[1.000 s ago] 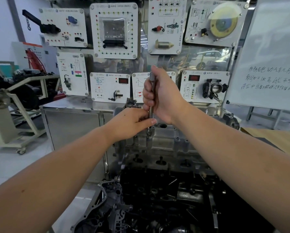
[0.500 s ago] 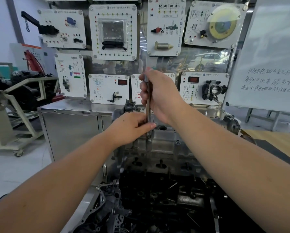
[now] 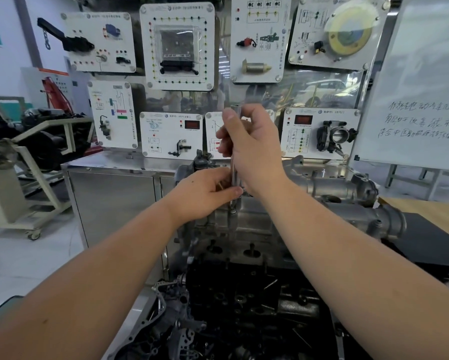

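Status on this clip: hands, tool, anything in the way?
Right hand grips slim steel driver shaft, upright. Left hand pinches its lower end. Tip at grey metal engine head. No obstruction visible.

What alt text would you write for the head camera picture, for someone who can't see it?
Two bare hands hold a thin metal rod upright over a grey engine: the right hand grips its top and the left hand pinches its lower end just above the engine. Behind them stand white display boards with car parts, and a whiteboard with handwriting is at the right.
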The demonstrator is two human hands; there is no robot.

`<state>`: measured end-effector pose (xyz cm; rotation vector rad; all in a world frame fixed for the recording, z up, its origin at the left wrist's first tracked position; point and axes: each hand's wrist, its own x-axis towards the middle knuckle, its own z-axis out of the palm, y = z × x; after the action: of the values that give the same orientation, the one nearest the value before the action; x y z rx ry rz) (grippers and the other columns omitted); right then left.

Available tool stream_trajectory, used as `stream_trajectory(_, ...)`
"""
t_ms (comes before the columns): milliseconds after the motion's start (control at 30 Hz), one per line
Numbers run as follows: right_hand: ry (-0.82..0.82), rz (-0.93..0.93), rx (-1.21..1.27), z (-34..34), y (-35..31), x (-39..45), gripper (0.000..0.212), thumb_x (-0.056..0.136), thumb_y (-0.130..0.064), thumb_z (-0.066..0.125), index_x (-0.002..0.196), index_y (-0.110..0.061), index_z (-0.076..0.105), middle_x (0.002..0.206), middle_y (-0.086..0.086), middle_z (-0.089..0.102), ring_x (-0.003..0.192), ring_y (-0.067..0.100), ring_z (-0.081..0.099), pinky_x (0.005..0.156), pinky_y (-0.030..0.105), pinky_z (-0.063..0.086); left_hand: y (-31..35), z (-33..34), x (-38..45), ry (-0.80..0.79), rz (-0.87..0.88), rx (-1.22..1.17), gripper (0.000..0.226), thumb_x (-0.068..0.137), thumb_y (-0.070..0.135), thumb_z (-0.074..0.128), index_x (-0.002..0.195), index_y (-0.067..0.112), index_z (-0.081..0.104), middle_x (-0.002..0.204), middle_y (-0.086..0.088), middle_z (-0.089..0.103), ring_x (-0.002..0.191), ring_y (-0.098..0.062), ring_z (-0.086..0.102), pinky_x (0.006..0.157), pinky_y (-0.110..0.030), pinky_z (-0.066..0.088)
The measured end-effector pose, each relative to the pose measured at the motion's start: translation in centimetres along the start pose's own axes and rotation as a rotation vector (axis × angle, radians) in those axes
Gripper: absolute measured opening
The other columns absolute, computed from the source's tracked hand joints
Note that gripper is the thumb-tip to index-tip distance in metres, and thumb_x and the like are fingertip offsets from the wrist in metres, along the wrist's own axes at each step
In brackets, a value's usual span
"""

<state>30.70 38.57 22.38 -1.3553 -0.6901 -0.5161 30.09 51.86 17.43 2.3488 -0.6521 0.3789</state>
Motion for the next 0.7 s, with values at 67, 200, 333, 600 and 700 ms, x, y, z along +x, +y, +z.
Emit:
stream_trajectory(67, -0.016, -0.053, -0.094, 0.1, 0.1, -0.1, 0.021, 0.105, -0.025, 0.055, 0.092, -0.01, 0.061, 0.069, -0.005, 0.068, 0.057, 0.012, 0.061, 0.056, 0.027, 0.052, 0.2, 0.0, -0.1, 0.007, 0.002, 0.007, 0.022, 0.102, 0.038, 0.061, 0.108, 0.017, 0.066, 0.08, 0.007, 0.064, 0.074, -0.012, 0.059, 0.079, -0.039, 0.051)
stream_trajectory(200, -0.068, -0.009, 0.027, 0.0, 0.4, 0.2, 0.03, 0.107, -0.027, 0.046, 0.095, -0.005, 0.062, 0.063, -0.007, 0.056, 0.05, 0.013, 0.046, 0.049, 0.03, 0.039, 0.3, 0.0, -0.3, 0.007, -0.014, 0.039, 0.016, 0.104, 0.036, 0.055, 0.104, 0.024, 0.064, 0.081, 0.014, 0.06, 0.071, 0.002, 0.054, 0.071, -0.03, 0.039)
stream_trajectory(333, -0.148, 0.144, 0.225, -0.2, 0.8, 0.5, 0.032, 0.108, -0.04, 0.039, 0.1, -0.018, 0.061, 0.056, -0.007, 0.042, 0.046, 0.01, 0.032, 0.046, 0.026, 0.029, 0.0, -0.1, -0.1, 0.003, -0.025, 0.051, 0.014, 0.102, 0.037, 0.06, 0.09, 0.03, 0.059, 0.079, 0.013, 0.06, 0.069, 0.0, 0.055, 0.07, -0.03, 0.041)
stream_trajectory(600, -0.281, 0.176, 0.063, -0.5, 0.8, 1.8, 0.031, 0.103, -0.046, 0.048, 0.102, -0.016, 0.054, 0.06, -0.002, 0.055, 0.045, 0.015, 0.043, 0.045, 0.028, 0.036, -0.3, 0.3, 0.3, 0.092, -0.074, 0.098, 0.027, 0.097, 0.043, 0.066, 0.078, 0.03, 0.052, 0.064, 0.011, 0.051, 0.054, -0.001, 0.05, 0.058, -0.029, 0.035)
stream_trajectory(700, -0.208, -0.002, -0.084, -0.6, 1.4, 1.0, 0.004, 0.102, -0.024, 0.057, 0.099, -0.021, 0.057, 0.072, -0.003, 0.069, 0.053, 0.017, 0.063, 0.051, 0.027, 0.049, -0.3, 0.3, 0.2, 0.094, -0.064, 0.068, 0.024, 0.094, 0.043, 0.068, 0.097, 0.02, 0.066, 0.072, 0.004, 0.062, 0.058, -0.004, 0.055, 0.063, -0.03, 0.043)
